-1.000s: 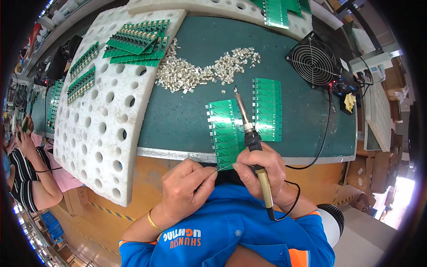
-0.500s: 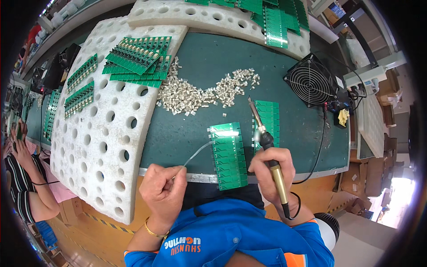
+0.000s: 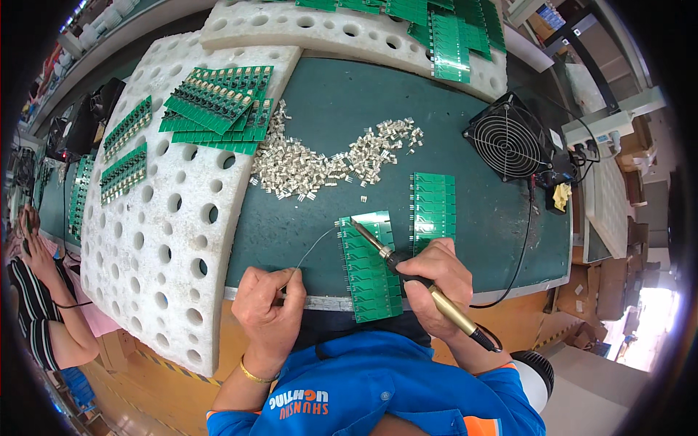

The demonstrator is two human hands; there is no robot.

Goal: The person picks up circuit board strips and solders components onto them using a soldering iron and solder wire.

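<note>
In front of me a green circuit board panel [image 3: 369, 280] lies on the dark green tabletop, its lower end over the table's near edge. My left hand [image 3: 270, 309] is closed on a thin solder wire [image 3: 311, 249], whose far end reaches the panel's upper left edge. In my right hand [image 3: 441, 285] is a soldering iron [image 3: 452, 309] with a black and brass-coloured handle. Its tip rests at or just above the panel's upper left corner, near the wire's end. A second green panel [image 3: 433, 207] lies to the right, partly behind my right hand.
A pile of small silvery connectors [image 3: 305, 171] spreads beyond the panels. White perforated foam boards [image 3: 156, 240] at the left and back carry stacked circuit boards [image 3: 218, 109]. A black fan [image 3: 509, 138] stands at the right, its cable along the table. Another person's arm [image 3: 54, 283] shows at far left.
The soldering iron has swung left and down, bringing its tip from beside the connectors to the panel's upper left corner. My left hand keeps the solder wire at the panel's left edge.
</note>
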